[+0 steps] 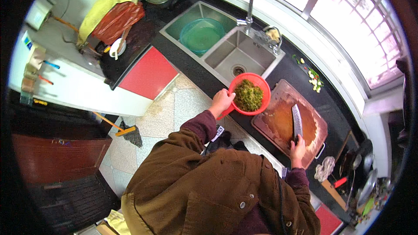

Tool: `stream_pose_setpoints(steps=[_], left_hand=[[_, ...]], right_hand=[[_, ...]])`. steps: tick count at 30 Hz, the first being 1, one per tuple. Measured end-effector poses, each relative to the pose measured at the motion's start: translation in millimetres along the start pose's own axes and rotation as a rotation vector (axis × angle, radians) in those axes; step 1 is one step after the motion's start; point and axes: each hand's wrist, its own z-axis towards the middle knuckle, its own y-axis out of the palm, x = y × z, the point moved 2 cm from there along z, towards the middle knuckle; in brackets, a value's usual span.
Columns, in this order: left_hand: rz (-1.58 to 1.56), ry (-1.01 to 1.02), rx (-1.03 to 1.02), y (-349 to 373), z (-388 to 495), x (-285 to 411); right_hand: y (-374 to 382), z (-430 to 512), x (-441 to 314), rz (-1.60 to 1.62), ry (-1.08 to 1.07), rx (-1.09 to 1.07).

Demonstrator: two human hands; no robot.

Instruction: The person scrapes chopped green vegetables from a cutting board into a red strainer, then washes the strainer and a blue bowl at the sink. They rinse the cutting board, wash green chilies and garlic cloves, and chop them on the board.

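My left hand [222, 100] grips the handle side of a red plastic strainer or scoop [268, 88], which holds a heap of chopped greens [248, 95] near the sink's front edge. In my right hand [297, 148] is the handle of a kitchen knife [297, 119]; its blade lies over a wet, stained cutting board [277, 117] on the black counter. Garlic cloves with bits of green and red chilli [315, 81] are scattered behind the board.
A double steel sink [225, 52] with a tall faucet [250, 3] holds a teal basin [201, 36] in its left bowl. A crumpled cloth [325, 168] and pans lie right of the board. A mop [130, 133] stands on the tiled floor.
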Motion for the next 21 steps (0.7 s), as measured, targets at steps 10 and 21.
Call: stream_pose_setpoints(steps=[10, 21], left_hand=[[-0.407, -0.409, -0.505, 36, 1, -17], [-0.591, -0.366, -0.473, 4, 1, 9]], right_hand=[[18, 0, 27, 0.058, 0.058, -0.059], [-9, 27, -33, 0.312, 0.055, 0.058]])
